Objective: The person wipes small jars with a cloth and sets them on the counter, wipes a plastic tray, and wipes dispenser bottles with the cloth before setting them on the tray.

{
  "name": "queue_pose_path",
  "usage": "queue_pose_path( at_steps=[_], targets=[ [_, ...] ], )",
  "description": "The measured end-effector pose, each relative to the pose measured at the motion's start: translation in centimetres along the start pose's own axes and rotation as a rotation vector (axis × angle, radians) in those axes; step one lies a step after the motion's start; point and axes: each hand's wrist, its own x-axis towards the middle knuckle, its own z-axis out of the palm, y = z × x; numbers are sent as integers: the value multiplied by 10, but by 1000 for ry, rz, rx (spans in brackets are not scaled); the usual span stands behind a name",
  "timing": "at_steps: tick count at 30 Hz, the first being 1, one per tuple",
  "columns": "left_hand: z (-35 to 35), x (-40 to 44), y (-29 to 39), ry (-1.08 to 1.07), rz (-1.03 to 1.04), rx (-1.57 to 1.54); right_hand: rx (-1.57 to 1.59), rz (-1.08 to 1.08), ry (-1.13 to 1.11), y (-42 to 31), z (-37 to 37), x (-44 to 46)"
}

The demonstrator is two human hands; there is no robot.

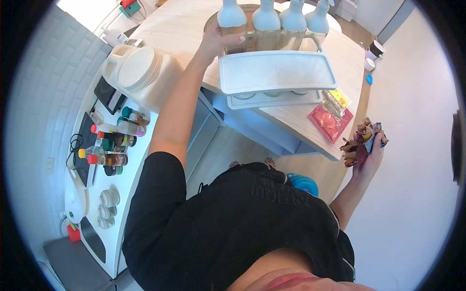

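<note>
My left hand (218, 44) is wrapped around the leftmost bottle (232, 19), which has a pale blue top and a see-through brownish body. Several similar bottles (266, 24) stand in a row to its right. Just in front of them is a pale two-level rack (276, 72). Off the table's right corner, my right hand (370, 157) is closed around a bundle of crumpled, dry-looking scraps (364, 143) in brown, dark red and bluish colours. What the scraps are made of I cannot tell. A red and clear packet (331, 121) with a yellow label lies on the table near them.
The light wooden table (170, 24) has a corner pointing towards me. On the left, a white counter (131, 160) carries a large cream jug (155, 80), several seasoning bottles (116, 140) and small jars (109, 196). A white wall (412, 194) runs along the right.
</note>
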Motion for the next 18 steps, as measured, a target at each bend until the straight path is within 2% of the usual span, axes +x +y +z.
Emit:
queue_pose_path(
  at_steps=[2,5,8,12,15,16,17,18],
  targets=[
    [-1,-3,-6,50,-76,38,0,15,-1,3,-6,4],
    [-2,-6,-12,74,-77,-2,1,40,10,4,-4,5],
    [-11,-2,-20,32,-158,120,6,61,-1,5,-3,5],
    [-11,-3,-12,20,-165,169,56,89,-55,8,-7,10],
    [-11,-3,-16,33,-114,193,11,83,-44,14,-13,13],
    [-10,-6,-16,181,4,307,11,81,-44,13,-14,13],
    [-7,-7,-17,329,125,419,138,147,-9,11,-14,11],
    [3,-14,-6,327,133,418,268,210,26,9,-14,11]
  ],
)
